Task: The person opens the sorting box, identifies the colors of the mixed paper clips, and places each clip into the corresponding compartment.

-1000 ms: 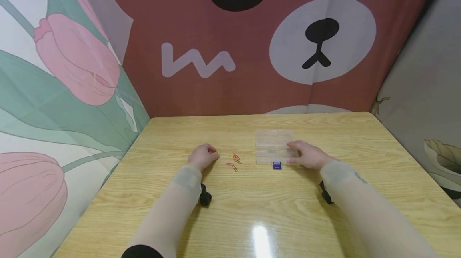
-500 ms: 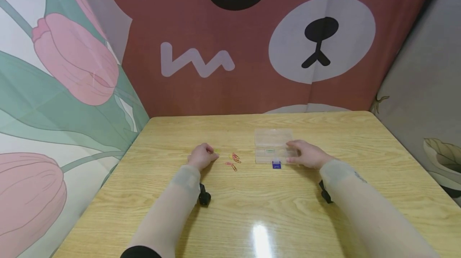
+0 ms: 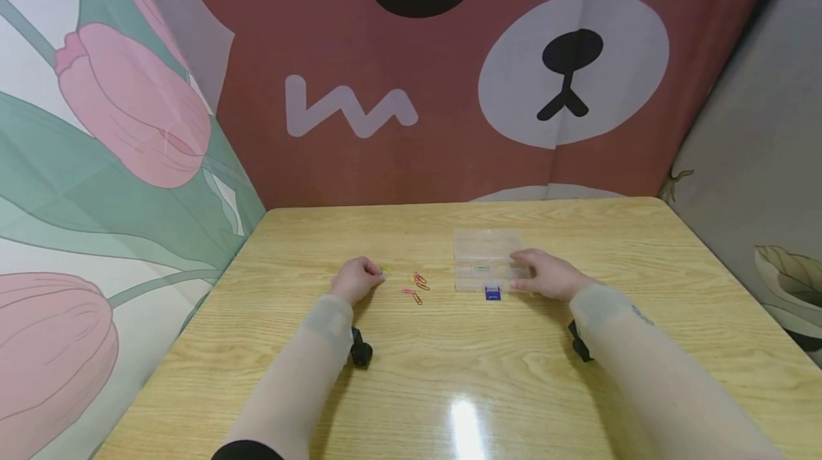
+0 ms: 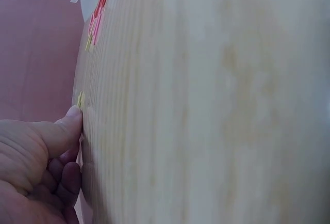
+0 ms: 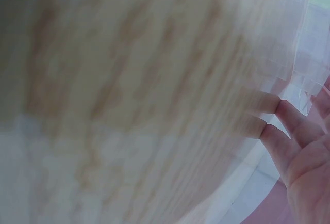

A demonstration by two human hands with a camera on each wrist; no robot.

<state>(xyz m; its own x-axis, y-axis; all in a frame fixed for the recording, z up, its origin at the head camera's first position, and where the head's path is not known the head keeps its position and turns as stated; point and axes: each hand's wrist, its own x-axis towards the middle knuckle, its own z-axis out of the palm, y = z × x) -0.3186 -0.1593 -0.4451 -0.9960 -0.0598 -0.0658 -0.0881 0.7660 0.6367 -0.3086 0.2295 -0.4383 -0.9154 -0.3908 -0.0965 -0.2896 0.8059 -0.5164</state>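
Note:
My left hand [image 3: 357, 280] is at the left of the table, thumb and finger pinched together at the end of a yellow paper clip [image 4: 81, 99]. In the left wrist view this clip sticks out past the thumb tip, just at the tabletop. My right hand [image 3: 551, 275] holds the right side of a clear plastic box [image 3: 470, 284], fingers spread along its edge. The box lies with its lid [image 3: 488, 243] folded back and a blue latch [image 3: 492, 294] at the front. A small green strip [image 3: 481, 269] shows inside it.
Between the left hand and the box lie several paper clips: red ones [image 3: 417, 299], pink ones [image 3: 408, 292] and another yellow one. The wooden table [image 3: 411, 374] reaches a bear-print curtain [image 3: 385, 167] at its back edge. Printed cloth hangs on both sides.
The left hand has drawn slightly to the left, and more of the yellow at its fingertips shows. The right hand and the box have stayed in place.

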